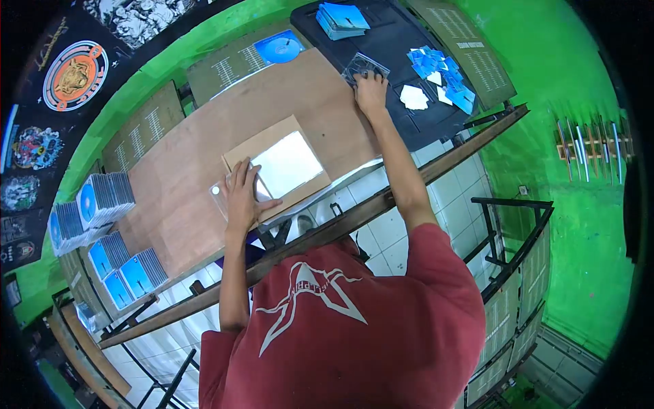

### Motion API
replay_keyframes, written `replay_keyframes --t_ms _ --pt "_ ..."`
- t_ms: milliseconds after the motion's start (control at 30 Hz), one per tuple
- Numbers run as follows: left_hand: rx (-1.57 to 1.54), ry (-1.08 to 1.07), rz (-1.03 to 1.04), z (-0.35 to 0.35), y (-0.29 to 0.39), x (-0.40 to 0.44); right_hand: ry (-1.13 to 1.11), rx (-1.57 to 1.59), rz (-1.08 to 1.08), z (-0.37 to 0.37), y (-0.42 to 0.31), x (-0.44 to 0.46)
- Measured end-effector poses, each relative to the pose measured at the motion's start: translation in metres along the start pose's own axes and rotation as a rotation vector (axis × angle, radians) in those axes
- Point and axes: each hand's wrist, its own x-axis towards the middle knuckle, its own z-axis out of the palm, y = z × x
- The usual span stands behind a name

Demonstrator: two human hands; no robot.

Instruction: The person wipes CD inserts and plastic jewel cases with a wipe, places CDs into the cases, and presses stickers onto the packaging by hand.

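Observation:
My left hand (244,194) lies with its fingers spread on the left end of a brown cardboard piece (293,129), at the edge of a bright white rectangular sheet (289,165). Beside its outer fingers a clear, thin plastic piece with a white round spot (216,190) sticks out. My right hand (371,91) reaches to the far right, its fingers bent over the near edge of a clear CD case (361,65) on the black tabletop. How tightly they grip it is hard to see.
Stacks of blue-covered CD cases (102,198) stand on the left of the wooden board (184,184). On the black table (409,133) are a pile of blue booklets (342,19) and scattered blue and white cards (436,68). A blue sleeve (279,48) lies behind the board. A metal rail (449,160) runs along the front.

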Motion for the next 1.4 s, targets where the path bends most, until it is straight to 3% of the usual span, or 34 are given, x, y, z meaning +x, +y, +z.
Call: replay_keyframes --t_ms 133,233,267,400,567,633,800,967,1400 --pt "-0.005 0.013 0.013 0.004 -0.004 -0.002 -0.022 0.015 0.062 -0.001 0.001 0.003" --pt "0.019 -0.011 -0.007 0.002 -0.004 0.000 0.144 0.238 0.078 -0.042 0.007 0.004" --pt "0.009 -0.024 -0.002 0.001 -0.005 0.001 0.221 0.391 0.126 -0.069 0.006 0.005" --pt "0.043 0.053 -0.016 -0.006 0.007 0.000 0.155 1.356 0.436 -0.145 0.001 -0.012" --pt "-0.205 0.247 0.033 -0.034 0.028 0.008 0.151 1.319 0.489 -0.187 -0.039 -0.061" --pt "-0.396 0.294 0.107 -0.045 0.042 0.010 0.116 1.395 0.394 -0.194 -0.065 -0.078" --pt "-0.331 0.251 0.180 -0.067 0.059 0.008 -0.008 1.293 0.358 -0.202 -0.119 -0.102" --pt "-0.373 0.247 0.132 -0.075 0.052 0.000 -0.112 1.439 0.391 -0.200 -0.146 -0.111" --pt "-0.327 0.292 0.146 -0.090 0.036 -0.002 -0.191 1.440 0.359 -0.195 -0.150 -0.116"
